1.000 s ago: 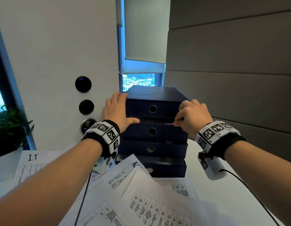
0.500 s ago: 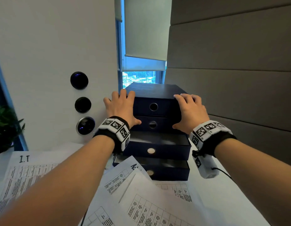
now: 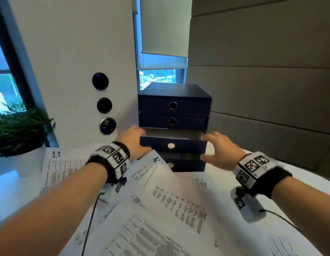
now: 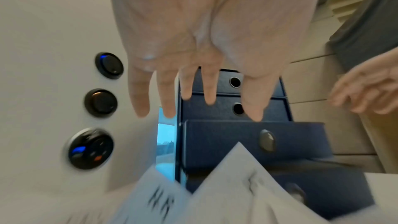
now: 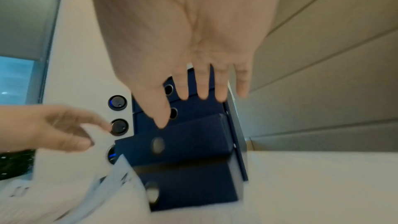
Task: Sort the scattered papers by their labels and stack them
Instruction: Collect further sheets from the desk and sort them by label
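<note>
Three round black wall buttons (image 3: pixel 104 105) stacked vert. on white wall, lowest w/ chrome ring & blue light. Potted green plant (image 3: pixel 16 130) at far left in white pot, by window. Roller blind (image 3: pixel 163 32) part-lowered over narrow window behind. Grey padded wall panels (image 3: pixel 262 71) at right.

head view above, wrist views close

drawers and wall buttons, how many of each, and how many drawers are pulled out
Drawers: 4 in the drawer unit, 2 shut (top, second), 2 pulled out (third, bottom)
Wall buttons: 3 ()
Total: 7
</note>
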